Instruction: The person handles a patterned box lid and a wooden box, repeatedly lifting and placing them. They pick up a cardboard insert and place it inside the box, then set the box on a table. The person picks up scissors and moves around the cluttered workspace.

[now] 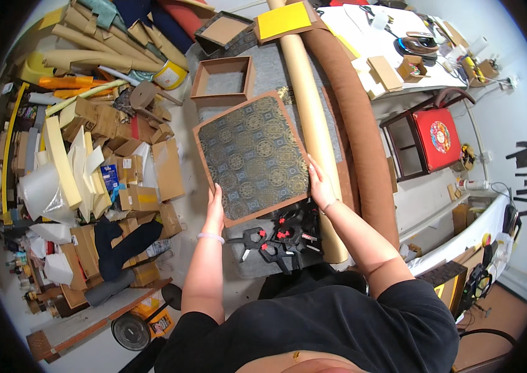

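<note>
Between my two hands is a square panel [254,158] covered in dark brocade with gold and blue-grey medallions, edged by a brown rim. It is tilted slightly over the grey-covered table. My left hand [214,208] grips its left edge near the lower corner, fingers pointing up along the side. My right hand [321,185] holds the right edge, the thumb by the rim. Whether the panel is a lid or a shallow tray I cannot tell. Just below it lie several black clamps [273,244] with red parts. A brown open frame [223,79] rests beyond the panel.
A long cream roll [313,118] and a thick brown roll [360,124] run along the table's right. A yellow sheet [284,20] lies across their far ends. Cardboard boxes [139,193] crowd the left side. At the right stands a chair with a red seat [436,139].
</note>
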### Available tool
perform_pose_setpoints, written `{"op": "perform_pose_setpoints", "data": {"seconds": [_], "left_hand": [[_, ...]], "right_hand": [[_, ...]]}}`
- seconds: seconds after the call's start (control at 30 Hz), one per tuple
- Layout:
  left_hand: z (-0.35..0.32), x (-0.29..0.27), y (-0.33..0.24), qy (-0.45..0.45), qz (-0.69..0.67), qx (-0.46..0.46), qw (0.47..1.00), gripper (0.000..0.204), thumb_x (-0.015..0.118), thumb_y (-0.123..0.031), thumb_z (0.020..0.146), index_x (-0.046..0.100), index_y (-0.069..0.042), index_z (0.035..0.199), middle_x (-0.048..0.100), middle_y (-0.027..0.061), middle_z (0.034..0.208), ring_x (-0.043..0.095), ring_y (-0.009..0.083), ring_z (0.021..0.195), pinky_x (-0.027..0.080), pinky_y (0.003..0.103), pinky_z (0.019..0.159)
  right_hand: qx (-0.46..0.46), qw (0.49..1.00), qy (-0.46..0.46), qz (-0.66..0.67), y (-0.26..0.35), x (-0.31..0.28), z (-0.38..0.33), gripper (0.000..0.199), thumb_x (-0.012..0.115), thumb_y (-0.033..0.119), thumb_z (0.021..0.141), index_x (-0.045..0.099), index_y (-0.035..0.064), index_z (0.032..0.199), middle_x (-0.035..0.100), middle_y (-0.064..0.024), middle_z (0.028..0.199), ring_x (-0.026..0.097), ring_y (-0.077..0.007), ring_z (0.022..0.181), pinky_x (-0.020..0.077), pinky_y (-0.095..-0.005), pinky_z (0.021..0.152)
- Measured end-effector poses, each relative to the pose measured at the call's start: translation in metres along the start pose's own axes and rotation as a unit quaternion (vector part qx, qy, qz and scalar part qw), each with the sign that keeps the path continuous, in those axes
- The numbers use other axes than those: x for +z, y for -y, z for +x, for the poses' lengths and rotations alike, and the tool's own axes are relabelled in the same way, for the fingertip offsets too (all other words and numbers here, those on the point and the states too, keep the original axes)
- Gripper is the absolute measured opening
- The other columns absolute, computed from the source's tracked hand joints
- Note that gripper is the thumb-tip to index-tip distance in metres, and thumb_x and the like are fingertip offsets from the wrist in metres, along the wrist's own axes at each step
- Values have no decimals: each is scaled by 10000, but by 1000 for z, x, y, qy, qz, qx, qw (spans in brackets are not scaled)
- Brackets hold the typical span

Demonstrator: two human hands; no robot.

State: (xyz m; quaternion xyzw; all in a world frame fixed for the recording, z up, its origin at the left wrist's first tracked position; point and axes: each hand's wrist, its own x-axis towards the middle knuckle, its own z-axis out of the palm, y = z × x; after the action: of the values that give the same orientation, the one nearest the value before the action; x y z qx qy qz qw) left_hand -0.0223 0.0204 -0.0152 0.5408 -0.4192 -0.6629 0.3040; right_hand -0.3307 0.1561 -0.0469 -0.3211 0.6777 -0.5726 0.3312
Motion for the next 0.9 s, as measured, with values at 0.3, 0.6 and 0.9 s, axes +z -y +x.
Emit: {"op": "perform_pose_setpoints", "data": {"seconds": [0.3,0.6,0.9], "left_hand": [[7,12,-22,-14,64,-12,998,828,495,-594,1009,255,-51,1587,313,104,1624,267,246,1499,205,390,1218],[10,1,-8,-23,76,6,997,814,476,-595,1014,271,-46,1579,324,115,1619,281,255,1494,214,388,1216],[15,-4,-3,-20,89,8,996,801,456,-595,1020,286,-40,1572,334,126,1613,296,264,1490,223,386,1214]], "right_hand": [[38,999,1,8,-5,2,19,438,446,248,1095,495,14,1462,556,-147,1451,481,-221,1375,350,-328,1153],[38,999,5,-25,-8,2,16,458,434,250,1097,477,-24,1461,534,-170,1467,473,-247,1385,348,-337,1157],[85,996,-11,-36,-8,6,19,441,436,239,1100,501,-41,1435,558,-140,1433,485,-229,1355,369,-338,1134]]}}
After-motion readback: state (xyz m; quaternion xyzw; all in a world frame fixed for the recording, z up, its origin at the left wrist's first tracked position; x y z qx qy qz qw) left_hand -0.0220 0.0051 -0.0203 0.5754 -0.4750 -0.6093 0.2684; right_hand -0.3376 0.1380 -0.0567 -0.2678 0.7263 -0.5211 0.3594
